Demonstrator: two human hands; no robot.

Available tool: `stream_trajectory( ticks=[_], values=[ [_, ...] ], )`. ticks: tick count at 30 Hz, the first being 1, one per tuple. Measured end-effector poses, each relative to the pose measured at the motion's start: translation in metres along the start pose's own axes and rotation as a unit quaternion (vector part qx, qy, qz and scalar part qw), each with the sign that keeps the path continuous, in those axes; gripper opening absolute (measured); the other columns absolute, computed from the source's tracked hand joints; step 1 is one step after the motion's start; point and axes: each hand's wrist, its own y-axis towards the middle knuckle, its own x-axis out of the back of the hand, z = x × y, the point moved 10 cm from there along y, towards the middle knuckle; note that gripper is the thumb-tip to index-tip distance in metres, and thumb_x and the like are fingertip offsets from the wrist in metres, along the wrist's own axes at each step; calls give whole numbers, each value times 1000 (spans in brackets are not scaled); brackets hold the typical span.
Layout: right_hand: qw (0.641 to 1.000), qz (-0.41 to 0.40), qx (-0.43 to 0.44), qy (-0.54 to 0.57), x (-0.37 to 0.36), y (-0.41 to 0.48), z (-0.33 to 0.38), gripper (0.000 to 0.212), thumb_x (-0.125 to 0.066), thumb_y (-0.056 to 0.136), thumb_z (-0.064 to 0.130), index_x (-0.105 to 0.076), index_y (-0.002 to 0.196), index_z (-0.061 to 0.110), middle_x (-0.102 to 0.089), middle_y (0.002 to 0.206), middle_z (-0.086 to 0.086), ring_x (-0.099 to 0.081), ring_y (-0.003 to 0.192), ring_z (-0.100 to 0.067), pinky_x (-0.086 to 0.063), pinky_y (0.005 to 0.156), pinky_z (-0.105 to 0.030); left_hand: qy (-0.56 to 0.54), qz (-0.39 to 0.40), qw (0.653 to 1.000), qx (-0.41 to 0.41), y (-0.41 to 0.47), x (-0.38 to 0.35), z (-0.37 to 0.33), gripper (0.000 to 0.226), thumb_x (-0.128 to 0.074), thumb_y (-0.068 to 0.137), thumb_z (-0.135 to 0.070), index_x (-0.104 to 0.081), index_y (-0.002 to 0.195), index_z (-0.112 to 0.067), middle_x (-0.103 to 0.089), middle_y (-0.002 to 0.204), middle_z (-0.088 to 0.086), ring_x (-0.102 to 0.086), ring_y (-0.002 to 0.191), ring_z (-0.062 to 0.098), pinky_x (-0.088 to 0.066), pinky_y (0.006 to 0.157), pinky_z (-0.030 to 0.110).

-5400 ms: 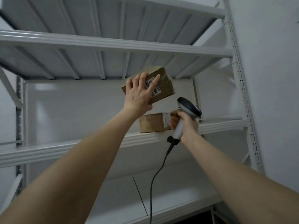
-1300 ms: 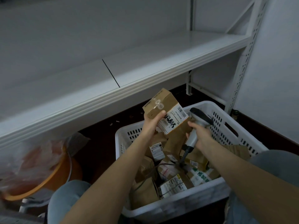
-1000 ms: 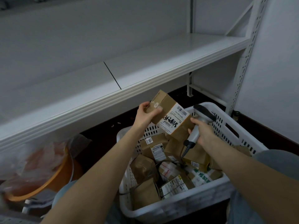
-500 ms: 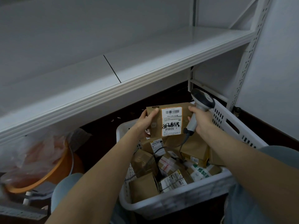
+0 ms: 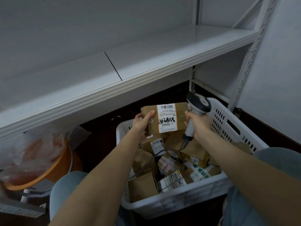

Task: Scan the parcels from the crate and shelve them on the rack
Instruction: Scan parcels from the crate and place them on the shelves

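- Left hand point(image 5: 143, 123) grips one brown cardboard parcel point(image 5: 179, 118) by its left end, thumb on the front face, the other fingers hidden behind it.
- Right hand point(image 5: 199, 126) is wrapped around the handle of one grey-and-white barcode scanner point(image 5: 197, 105); the scanner's head sits just beside the parcel's upper right corner.
- The held parcel hangs above the far edge of one white perforated crate point(image 5: 228, 121), its label facing the camera.
- One white label point(image 5: 167, 118) on that parcel carries two barcodes, a printed number beginning "538" (the rest is blurred) and a black handwritten scrawl that cannot be read.
- About ten more parcels point(image 5: 143, 185) lie jumbled in the crate; overlap hides the exact count. Most bear white barcode labels, too small to read.
- One white parcel point(image 5: 199, 172) at the crate's near right corner shows green printed characters.
- One white rack shelf point(image 5: 146, 51) runs above the crate's far edge.
- One orange basin point(image 5: 53, 168) holding a clear plastic bag point(image 5: 29, 150) stands left of the crate.
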Motion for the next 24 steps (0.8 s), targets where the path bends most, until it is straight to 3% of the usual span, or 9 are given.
stream_trajectory(
  ticks=[3, 5, 9, 14, 19, 24],
  values=[
    [996, 67, 17, -54, -16, -18, -6, 13, -68, 88, 10, -66, 98, 2, -72, 89, -9, -69, 70, -11, -55, 61, -21, -10, -6, 1000, 1, 4, 4, 2, 76, -74, 80, -41, -36, 143, -21, -53, 132, 7, -53, 112, 29, -47, 95, 56],
    [990, 88, 39, -103, -22, -31, -7, 5, -67, 88, 8, -65, 87, 4, -70, 79, -8, -65, 63, -12, -53, 60, -21, -20, -1, 1000, 7, 4, 4, 6, 65, -72, 83, -39, -40, 138, -20, -53, 127, 5, -53, 109, 28, -48, 91, 55],
    [982, 86, 59, -160, -27, -52, -17, 6, -67, 87, 7, -63, 83, 5, -63, 64, -2, -58, 52, -8, -48, 53, -17, -43, 20, 999, 10, 3, 1, 10, 37, -67, 88, -34, -47, 119, -25, -54, 112, 3, -52, 100, 26, -48, 83, 54],
    [978, 67, 80, -180, -29, -63, -30, 18, -69, 87, 17, -66, 78, 2, -63, 56, -2, -56, 44, -7, -47, 55, -22, -52, 35, 998, 0, 5, -1, 8, 48, -67, 88, -32, -47, 131, -23, -56, 123, 5, -53, 108, 27, -48, 87, 55],
    [979, 72, 79, -173, -32, -70, -34, 20, -69, 87, 16, -66, 85, -4, -61, 55, -2, -53, 39, -1, -44, 45, -12, -62, 36, 997, 2, 2, 1, 9, 48, -68, 88, -28, -49, 132, -27, -56, 122, 3, -54, 103, 22, -48, 79, 50],
    [977, 73, 88, -180, -32, -74, -38, 21, -68, 88, 13, -66, 86, -7, -61, 55, -3, -53, 38, 0, -43, 44, -11, -58, 47, 997, -8, 3, 0, 9, 43, -65, 90, -28, -50, 131, -28, -56, 124, 3, -53, 108, 23, -47, 88, 54]
  ],
)
